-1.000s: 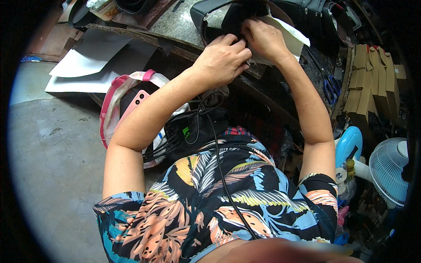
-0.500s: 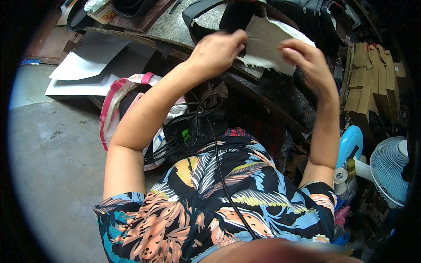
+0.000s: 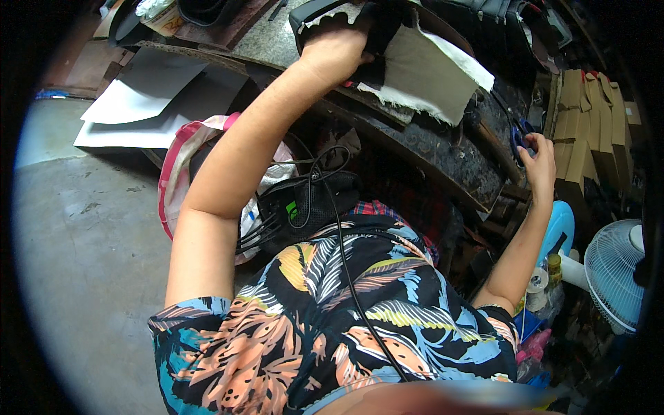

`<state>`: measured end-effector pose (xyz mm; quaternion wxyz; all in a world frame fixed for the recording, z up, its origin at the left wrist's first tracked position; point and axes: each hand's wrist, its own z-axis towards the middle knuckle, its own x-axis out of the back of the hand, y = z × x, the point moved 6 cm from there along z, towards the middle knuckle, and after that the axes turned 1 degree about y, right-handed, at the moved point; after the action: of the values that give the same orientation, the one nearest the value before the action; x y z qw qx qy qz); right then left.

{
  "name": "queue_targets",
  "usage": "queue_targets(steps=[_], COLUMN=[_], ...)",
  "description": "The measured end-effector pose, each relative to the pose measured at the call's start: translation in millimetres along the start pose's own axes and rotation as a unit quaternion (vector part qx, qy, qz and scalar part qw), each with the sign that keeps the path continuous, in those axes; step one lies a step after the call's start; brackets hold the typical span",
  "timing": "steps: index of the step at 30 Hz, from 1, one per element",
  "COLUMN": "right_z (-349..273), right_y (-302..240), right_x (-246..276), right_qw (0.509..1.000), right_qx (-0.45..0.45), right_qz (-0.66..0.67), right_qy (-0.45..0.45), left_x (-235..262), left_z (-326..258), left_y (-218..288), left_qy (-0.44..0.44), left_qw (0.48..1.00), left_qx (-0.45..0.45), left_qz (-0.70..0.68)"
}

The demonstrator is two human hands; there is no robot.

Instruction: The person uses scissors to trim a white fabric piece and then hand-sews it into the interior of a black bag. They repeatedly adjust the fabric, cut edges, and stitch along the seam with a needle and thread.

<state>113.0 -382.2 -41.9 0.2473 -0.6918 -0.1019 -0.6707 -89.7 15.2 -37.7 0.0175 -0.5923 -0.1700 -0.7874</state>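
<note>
Here the left hand is pressing down on a dark, shoe-like piece and a sheet of beige cloth at the far edge of the workbench, fingers curled over the dark part and gripping it. The cloth is lying half under that hand, its frayed white edge hanging toward the bench front. The right hand is reaching well off to the right, fingers closing around the blue handles of scissors resting on the bench; whether they are lifted clear I cannot tell. Judging from this, the cloth is laid out and held, the cutting tool is only now being taken up, and no fresh cut is showing. Cardboard stacks and a fan are standing at the right.
</note>
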Motion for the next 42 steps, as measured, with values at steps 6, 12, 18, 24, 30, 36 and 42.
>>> queue_targets(steps=[6, 12, 18, 24, 30, 36, 42], right_z=[-2.8, 9.2, 11.7, -29.6, -31.4, 16.0, 45.1], right_y=[-1.7, -2.7, -8.3, -77.6, -179.8, -237.0, -260.0], right_x=[2.9, 8.5, 25.9, 71.6, 69.2, 41.2, -0.2], right_qw=[0.996, 0.996, 0.990, 0.905, 0.899, 0.899, 0.925], right_qx=[0.062, 0.081, 0.011, 0.090, 0.251, 0.299, 0.300], right_qz=[-0.047, -0.041, 0.120, 0.412, 0.356, 0.299, 0.176], right_qy=[0.051, 0.014, -0.068, -0.050, -0.046, 0.110, 0.155], left_x=[0.3, 16.0, 18.0, 23.1, 4.2, 6.1, 1.3], left_z=[11.6, 3.4, -6.8, 0.3, 11.9, 14.0, 5.8], left_y=[-3.8, 1.7, 19.3, 12.8, 0.0, -20.9, -32.3], left_qy=[0.005, 0.024, 0.068, 0.111, 0.052, 0.067, 0.016], left_qw=[0.998, 0.997, 0.995, 0.991, 0.997, 0.984, 0.895], left_qx=[0.023, 0.030, -0.062, -0.076, 0.057, 0.120, 0.269], left_qz=[-0.058, -0.073, 0.033, -0.007, 0.028, -0.115, -0.355])
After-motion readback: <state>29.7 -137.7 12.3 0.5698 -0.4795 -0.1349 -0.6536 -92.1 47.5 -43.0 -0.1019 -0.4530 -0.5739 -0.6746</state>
